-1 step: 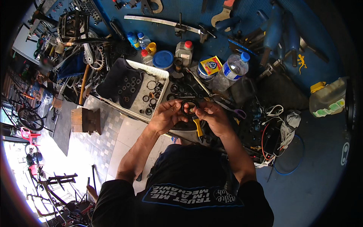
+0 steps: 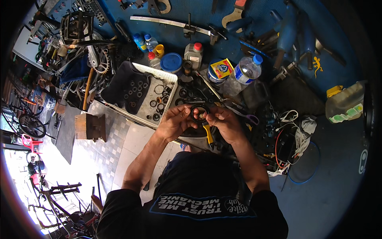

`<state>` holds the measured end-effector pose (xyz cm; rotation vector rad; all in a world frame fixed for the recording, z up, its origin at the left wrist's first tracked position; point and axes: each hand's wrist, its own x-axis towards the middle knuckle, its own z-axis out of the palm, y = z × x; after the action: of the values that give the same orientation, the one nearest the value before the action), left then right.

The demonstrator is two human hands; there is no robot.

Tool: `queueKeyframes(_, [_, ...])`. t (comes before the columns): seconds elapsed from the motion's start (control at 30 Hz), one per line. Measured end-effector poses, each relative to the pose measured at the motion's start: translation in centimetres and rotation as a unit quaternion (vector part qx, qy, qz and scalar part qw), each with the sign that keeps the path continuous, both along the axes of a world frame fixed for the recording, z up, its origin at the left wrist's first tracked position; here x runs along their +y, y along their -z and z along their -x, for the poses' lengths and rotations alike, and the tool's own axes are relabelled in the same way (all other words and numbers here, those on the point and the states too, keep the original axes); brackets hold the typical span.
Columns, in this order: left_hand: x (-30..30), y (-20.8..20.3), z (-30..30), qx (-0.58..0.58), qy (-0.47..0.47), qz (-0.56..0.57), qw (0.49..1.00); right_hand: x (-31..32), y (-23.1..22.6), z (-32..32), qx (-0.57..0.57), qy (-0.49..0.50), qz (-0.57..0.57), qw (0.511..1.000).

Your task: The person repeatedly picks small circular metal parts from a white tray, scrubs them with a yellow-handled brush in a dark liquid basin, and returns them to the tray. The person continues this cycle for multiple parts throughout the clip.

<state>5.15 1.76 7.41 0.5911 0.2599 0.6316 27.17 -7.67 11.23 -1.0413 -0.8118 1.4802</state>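
Observation:
Up in front of my chest, both hands hold a black ring (image 2: 192, 114) between their fingertips. My left hand (image 2: 173, 122) pinches it on the left side. On the opposite side, my right hand (image 2: 224, 124) grips it with thumb and fingers, hiding part of its edge. What kind of part the ring is, I cannot tell. Just below it shows a yellow-handled tool (image 2: 208, 135). Beyond my left hand stands a white basket (image 2: 174, 81), where small rings lie on the bottom and on a black liner (image 2: 115, 93).
Bottles, a blue-lidded tub (image 2: 171, 62) and a grey bottle with a red cap (image 2: 194, 53) line the back. A large clear bottle (image 2: 248, 71) stands right of them. Tangled cables (image 2: 302, 137) lie at the right, and a wooden box (image 2: 90, 127) is at the left.

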Motion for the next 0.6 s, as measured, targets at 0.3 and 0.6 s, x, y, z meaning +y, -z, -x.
queueKeyframes(0.3, [0.7, -1.3, -0.5, 0.015, -0.013, -0.006, 1.0, 0.4, -0.1, -0.3, -0.013, 0.011, -0.039, 0.999])
queueKeyframes(0.6, [0.5, -2.5, -0.4, 0.127, -0.026, -0.021, 0.991, 0.9, -1.0, -0.6, -0.701, 0.093, -0.383, 0.594])
